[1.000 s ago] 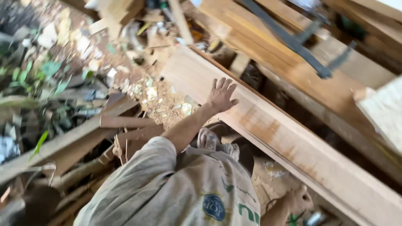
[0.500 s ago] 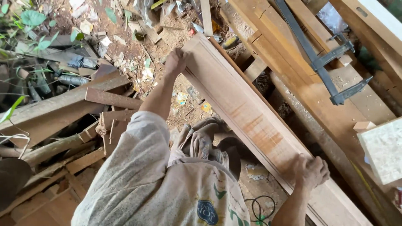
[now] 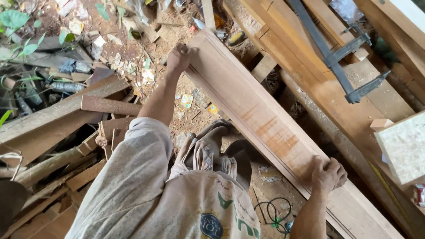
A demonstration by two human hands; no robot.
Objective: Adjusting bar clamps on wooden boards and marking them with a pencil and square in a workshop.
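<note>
A long reddish wooden plank [image 3: 261, 119] runs diagonally from the upper middle to the lower right. My left hand [image 3: 179, 57] grips its near edge close to the far end, fingers curled over the side. My right hand [image 3: 328, 174] clasps the same edge lower down, knuckles up, near the plank's lower part. My dusty shirt and trousers fill the bottom centre of the view.
More planks and beams [image 3: 310, 71] lie beyond the held plank, with a dark metal bar clamp [image 3: 341, 57] on them. Scrap boards [image 3: 66, 115] pile up at left. A pale chipboard block [image 3: 405, 148] sits at right. A black cable [image 3: 272, 212] coils on the littered dirt ground.
My left hand has slid from the plank's face to its near edge by the far end. My right hand has come into view and taken hold of the plank lower down.
</note>
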